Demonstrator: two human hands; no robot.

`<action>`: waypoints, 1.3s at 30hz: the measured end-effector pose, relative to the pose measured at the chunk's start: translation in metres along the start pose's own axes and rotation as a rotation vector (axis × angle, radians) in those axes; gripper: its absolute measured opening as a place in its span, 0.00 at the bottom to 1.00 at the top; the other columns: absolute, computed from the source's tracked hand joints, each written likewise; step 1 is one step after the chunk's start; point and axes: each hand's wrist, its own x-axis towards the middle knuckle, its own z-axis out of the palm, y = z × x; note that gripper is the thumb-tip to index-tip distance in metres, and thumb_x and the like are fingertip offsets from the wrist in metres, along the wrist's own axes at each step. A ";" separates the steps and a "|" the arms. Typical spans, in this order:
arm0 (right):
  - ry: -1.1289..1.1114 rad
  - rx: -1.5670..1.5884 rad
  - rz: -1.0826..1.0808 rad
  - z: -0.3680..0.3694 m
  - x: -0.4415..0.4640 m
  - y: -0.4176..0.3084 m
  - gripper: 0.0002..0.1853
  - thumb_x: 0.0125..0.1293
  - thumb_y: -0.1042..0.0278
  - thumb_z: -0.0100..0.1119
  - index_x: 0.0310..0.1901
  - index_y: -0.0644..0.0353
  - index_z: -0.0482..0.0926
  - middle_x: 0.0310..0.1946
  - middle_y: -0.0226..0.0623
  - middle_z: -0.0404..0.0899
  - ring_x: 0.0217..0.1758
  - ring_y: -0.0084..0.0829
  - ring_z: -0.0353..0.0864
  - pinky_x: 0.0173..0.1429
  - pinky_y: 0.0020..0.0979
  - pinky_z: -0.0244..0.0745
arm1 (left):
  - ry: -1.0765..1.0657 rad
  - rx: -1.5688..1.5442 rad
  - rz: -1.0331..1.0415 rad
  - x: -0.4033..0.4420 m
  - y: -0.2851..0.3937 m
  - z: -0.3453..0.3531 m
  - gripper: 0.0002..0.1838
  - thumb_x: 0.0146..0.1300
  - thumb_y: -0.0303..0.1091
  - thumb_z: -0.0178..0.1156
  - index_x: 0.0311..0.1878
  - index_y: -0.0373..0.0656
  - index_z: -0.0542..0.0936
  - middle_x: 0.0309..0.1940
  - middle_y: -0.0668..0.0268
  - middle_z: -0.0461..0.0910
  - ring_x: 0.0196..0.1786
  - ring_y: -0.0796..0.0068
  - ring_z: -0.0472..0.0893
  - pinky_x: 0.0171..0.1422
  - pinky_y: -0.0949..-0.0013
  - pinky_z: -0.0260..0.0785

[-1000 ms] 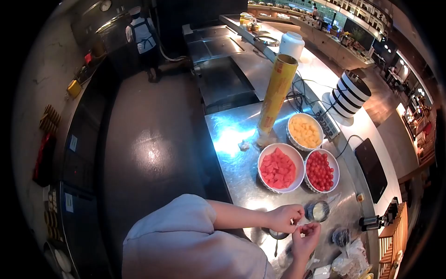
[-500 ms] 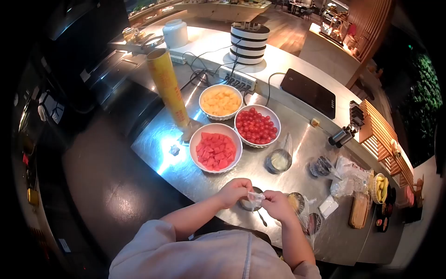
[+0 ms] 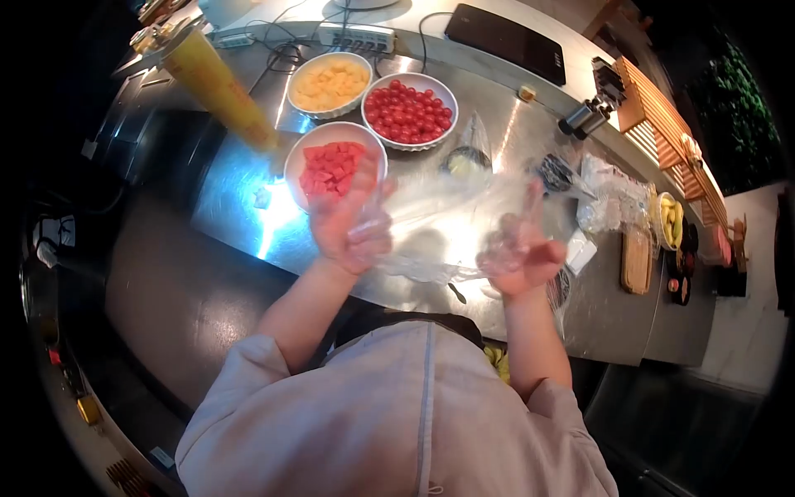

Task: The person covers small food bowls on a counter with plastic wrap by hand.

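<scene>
Head camera, seen as if over the worker's shoulder: clear plastic [image 3: 435,219] hangs spread between the left hand [image 3: 348,228] and the right hand [image 3: 523,253], above the near middle of the steel counter [image 3: 609,327]. Half a second ago it was a small crumple pinched between the fingertips; now the hands are well apart and it stretches wide, so I'd judge the unfolding well along. Both hands are blurred: the right thumb and forefinger stand apart, the left fingers look partly curled, and I can't tell how firmly either grips the plastic, or whether it is a bag or a sheet. Below its near edge shows a dark handle [image 3: 457,293]. Just beyond, to the left, sits a white bowl [image 3: 291,174] of pink cubes [image 3: 327,172], partly behind the left hand; farther off are yellow chunks [image 3: 330,85] and, to their right, round red fruit [image 3: 406,113], each in its own bowl. Far left is a yellow roll [image 3: 217,87], its reddish print too smeared to read. On the far ledge, a flat black device [image 3: 507,43] bears small marks, also illegible.
</scene>
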 end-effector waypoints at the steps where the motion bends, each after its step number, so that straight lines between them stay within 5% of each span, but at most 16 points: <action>1: -0.042 -0.042 -0.012 0.014 0.007 -0.010 0.40 0.64 0.57 0.60 0.75 0.32 0.53 0.39 0.36 0.76 0.38 0.32 0.72 0.49 0.41 0.69 | -0.063 0.064 -0.009 0.002 0.010 0.009 0.46 0.59 0.49 0.63 0.78 0.69 0.50 0.69 0.57 0.62 0.33 0.75 0.73 0.28 0.72 0.69; 5: -0.272 -0.166 -0.107 0.068 0.016 -0.013 0.46 0.63 0.54 0.64 0.78 0.30 0.47 0.42 0.36 0.74 0.41 0.33 0.74 0.44 0.39 0.72 | -0.468 0.054 0.046 0.012 0.004 0.063 0.55 0.56 0.60 0.66 0.79 0.73 0.40 0.79 0.55 0.47 0.60 0.57 0.74 0.41 0.63 0.78; 8: -0.258 -0.123 -0.068 0.055 0.004 -0.014 0.45 0.63 0.57 0.64 0.77 0.39 0.48 0.40 0.37 0.73 0.42 0.32 0.74 0.46 0.35 0.73 | -0.088 0.430 0.203 0.006 0.004 0.059 0.55 0.57 0.60 0.65 0.79 0.72 0.40 0.78 0.55 0.49 0.66 0.56 0.68 0.59 0.56 0.69; 11: 0.442 -0.146 -0.056 -0.019 -0.029 -0.025 0.42 0.65 0.65 0.58 0.77 0.41 0.48 0.43 0.36 0.71 0.37 0.27 0.69 0.42 0.30 0.70 | 0.448 0.694 0.167 -0.013 0.042 -0.045 0.55 0.58 0.59 0.64 0.80 0.70 0.38 0.78 0.53 0.48 0.58 0.60 0.73 0.56 0.58 0.72; 14: 0.428 -0.188 0.017 -0.030 -0.069 -0.022 0.45 0.63 0.69 0.59 0.78 0.39 0.46 0.40 0.36 0.71 0.34 0.26 0.68 0.38 0.29 0.68 | 0.060 0.121 0.006 -0.030 0.027 -0.054 0.52 0.62 0.59 0.61 0.79 0.70 0.36 0.79 0.50 0.43 0.50 0.61 0.80 0.49 0.57 0.78; 16: 0.523 -0.204 0.009 -0.011 -0.099 -0.028 0.46 0.62 0.69 0.60 0.78 0.40 0.46 0.34 0.34 0.70 0.29 0.26 0.66 0.36 0.29 0.66 | 0.192 0.400 -0.096 -0.042 -0.002 -0.014 0.56 0.57 0.54 0.67 0.80 0.70 0.38 0.79 0.48 0.41 0.41 0.69 0.79 0.40 0.69 0.76; 18: 0.434 -0.285 0.221 -0.007 -0.119 -0.037 0.46 0.62 0.69 0.62 0.78 0.40 0.46 0.27 0.32 0.67 0.24 0.25 0.64 0.34 0.30 0.64 | 0.169 0.465 -0.142 -0.058 -0.006 -0.028 0.54 0.60 0.57 0.65 0.80 0.68 0.37 0.78 0.46 0.45 0.40 0.70 0.80 0.38 0.67 0.76; 20: 0.623 -0.353 0.228 -0.037 -0.156 -0.024 0.47 0.61 0.68 0.63 0.78 0.40 0.46 0.25 0.31 0.66 0.23 0.24 0.63 0.33 0.29 0.63 | 0.382 0.529 -0.353 -0.085 -0.011 -0.057 0.56 0.59 0.56 0.67 0.80 0.61 0.39 0.75 0.43 0.55 0.36 0.72 0.80 0.37 0.72 0.75; 21: 0.712 -0.317 0.292 -0.051 -0.169 -0.017 0.48 0.61 0.69 0.63 0.78 0.39 0.46 0.25 0.30 0.67 0.23 0.23 0.63 0.33 0.29 0.63 | 0.487 0.513 -0.330 -0.088 -0.021 -0.059 0.51 0.63 0.42 0.63 0.80 0.49 0.40 0.72 0.42 0.61 0.32 0.74 0.79 0.36 0.74 0.72; 24: 0.832 -0.245 0.326 -0.081 -0.187 0.004 0.47 0.61 0.69 0.62 0.78 0.38 0.47 0.25 0.28 0.67 0.24 0.23 0.63 0.34 0.29 0.64 | 0.432 0.694 -0.460 -0.115 -0.027 -0.100 0.45 0.65 0.38 0.59 0.80 0.47 0.44 0.70 0.48 0.65 0.25 0.83 0.70 0.31 0.79 0.65; 25: 0.873 -0.194 0.293 -0.086 -0.190 0.010 0.46 0.62 0.69 0.61 0.78 0.39 0.47 0.25 0.27 0.67 0.25 0.23 0.64 0.34 0.30 0.65 | 0.455 0.675 -0.433 -0.119 -0.034 -0.101 0.43 0.65 0.33 0.56 0.80 0.47 0.46 0.69 0.53 0.68 0.23 0.87 0.61 0.28 0.81 0.58; 29: 0.911 -0.211 0.237 -0.104 -0.174 0.022 0.44 0.64 0.68 0.60 0.78 0.39 0.47 0.25 0.26 0.68 0.27 0.22 0.67 0.36 0.31 0.68 | 0.400 0.816 -0.444 -0.113 -0.028 -0.107 0.41 0.64 0.31 0.53 0.79 0.47 0.48 0.70 0.53 0.67 0.22 0.88 0.63 0.26 0.81 0.58; 33: 1.119 -0.231 0.247 -0.130 -0.128 0.018 0.43 0.67 0.65 0.59 0.79 0.38 0.46 0.28 0.24 0.70 0.28 0.21 0.69 0.37 0.27 0.69 | 0.607 0.779 -0.240 -0.102 -0.010 -0.127 0.41 0.62 0.32 0.56 0.79 0.47 0.52 0.73 0.53 0.62 0.22 0.87 0.64 0.26 0.80 0.59; 35: 0.871 -0.341 0.354 -0.162 -0.128 0.014 0.45 0.65 0.63 0.61 0.78 0.37 0.46 0.52 0.32 0.78 0.50 0.30 0.79 0.55 0.36 0.76 | 0.629 0.736 -0.131 -0.093 -0.005 -0.133 0.39 0.62 0.31 0.56 0.78 0.46 0.55 0.75 0.57 0.60 0.22 0.85 0.65 0.27 0.78 0.60; 38: 0.847 -0.457 0.420 -0.196 -0.124 0.008 0.42 0.66 0.63 0.58 0.78 0.38 0.48 0.61 0.33 0.74 0.55 0.32 0.78 0.59 0.37 0.74 | 0.713 0.803 -0.061 -0.071 -0.001 -0.133 0.35 0.63 0.25 0.50 0.75 0.41 0.60 0.72 0.56 0.64 0.21 0.86 0.65 0.27 0.78 0.60; 39: 0.932 -0.436 0.354 -0.180 -0.105 0.015 0.37 0.69 0.66 0.54 0.77 0.40 0.51 0.42 0.27 0.80 0.50 0.22 0.77 0.50 0.31 0.77 | 0.712 0.805 -0.051 -0.068 0.003 -0.138 0.35 0.63 0.25 0.50 0.75 0.41 0.60 0.72 0.56 0.64 0.21 0.86 0.65 0.27 0.78 0.60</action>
